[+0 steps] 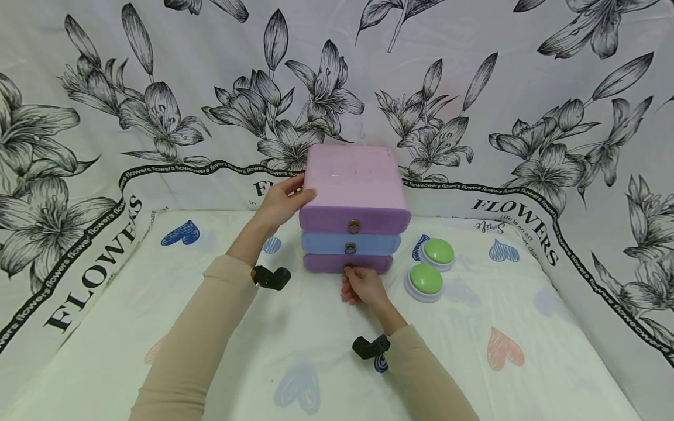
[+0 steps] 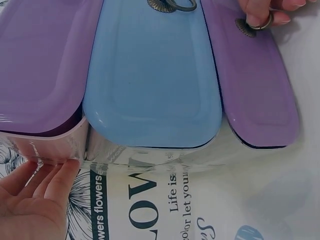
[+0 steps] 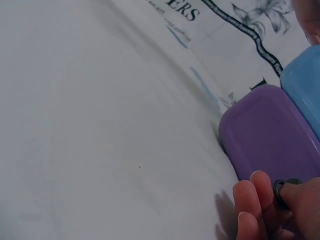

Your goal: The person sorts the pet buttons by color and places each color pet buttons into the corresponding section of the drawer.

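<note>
Bottom drawer: purple front [image 1: 322, 264], lowest of three, facing me at the middle of the cloth; I can't tell whether it is slightly out.
Bottom ring pull: a bronze-coloured ring on a fluted mount [image 2: 245, 28], pinched in my right hand [image 1: 367, 286], thumb on the ring and the other fingers curled below it.
Drawer cabinet: pink top [image 1: 358, 169], standing upright; the pink casing surrounds the top drawer, while the side lower down looks see-through.
Left hand: mine [image 1: 284, 202], at the cabinet's upper left side, fingers extended against the pink wall, thumb on the top edge.
Middle drawer: light blue front [image 1: 320, 242], just above the purple one, its own ring pull [image 1: 350, 248] hanging free.
Top drawer: purple front [image 1: 323, 220], with a third ring pull [image 1: 354, 227] untouched.
Green buttons: two domes on pale round bases, right of the cabinet, one nearer me [image 1: 426, 279], the other just behind [image 1: 439, 250].
Wrists: beige sleeves [image 1: 205, 327], a black camera [image 1: 271, 278] on the left, another [image 1: 371, 348] on the right.
Cloth: white [image 1: 247, 380], printed with blue and pink hearts.
Backdrop: white fabric [image 1: 237, 52] with black line-drawn lilies, a black "flowers" band [image 1: 474, 187] along its lower part.
</note>
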The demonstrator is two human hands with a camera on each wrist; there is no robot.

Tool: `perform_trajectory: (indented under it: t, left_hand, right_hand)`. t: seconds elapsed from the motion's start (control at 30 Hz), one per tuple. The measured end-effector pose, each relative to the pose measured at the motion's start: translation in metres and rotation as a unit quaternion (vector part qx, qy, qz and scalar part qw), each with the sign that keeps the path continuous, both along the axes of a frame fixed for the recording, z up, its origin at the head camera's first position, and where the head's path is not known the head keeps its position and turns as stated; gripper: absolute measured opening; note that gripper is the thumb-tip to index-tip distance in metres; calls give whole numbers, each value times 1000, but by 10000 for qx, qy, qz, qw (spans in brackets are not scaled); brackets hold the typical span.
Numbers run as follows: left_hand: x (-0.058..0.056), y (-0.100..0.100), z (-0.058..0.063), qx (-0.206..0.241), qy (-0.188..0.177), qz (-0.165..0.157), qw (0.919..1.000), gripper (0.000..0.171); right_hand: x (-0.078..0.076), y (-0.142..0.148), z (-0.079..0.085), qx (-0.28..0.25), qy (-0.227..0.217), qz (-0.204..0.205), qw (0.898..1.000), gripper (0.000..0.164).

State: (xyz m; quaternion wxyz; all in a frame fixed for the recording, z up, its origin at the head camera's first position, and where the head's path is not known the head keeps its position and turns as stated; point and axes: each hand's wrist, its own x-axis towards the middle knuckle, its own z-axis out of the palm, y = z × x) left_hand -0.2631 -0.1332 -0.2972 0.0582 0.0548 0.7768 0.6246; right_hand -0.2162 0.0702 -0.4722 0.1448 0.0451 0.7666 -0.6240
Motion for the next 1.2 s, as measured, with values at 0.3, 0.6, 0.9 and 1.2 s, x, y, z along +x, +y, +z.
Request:
perform_trajectory:
  t: [0.3,0.6,0.9,1.2]
  left_hand:
    - [0,0,0,9,-26,-10,10000,64]
    - [1,0,0,56,30,-48,10000,63]
    - [1,1,0,21,45,-15,10000,63]
    - [1,0,-1,100,59,-69,9999,63]
  right_hand:
    - [10,4,2,347,203,173,9990,36]
    - [15,7,-2,866,726,290,9932,34]
    - [23,15,0,802,887,719,9902,30]
    - [34,19,-1,782,1018,1004,9866,33]
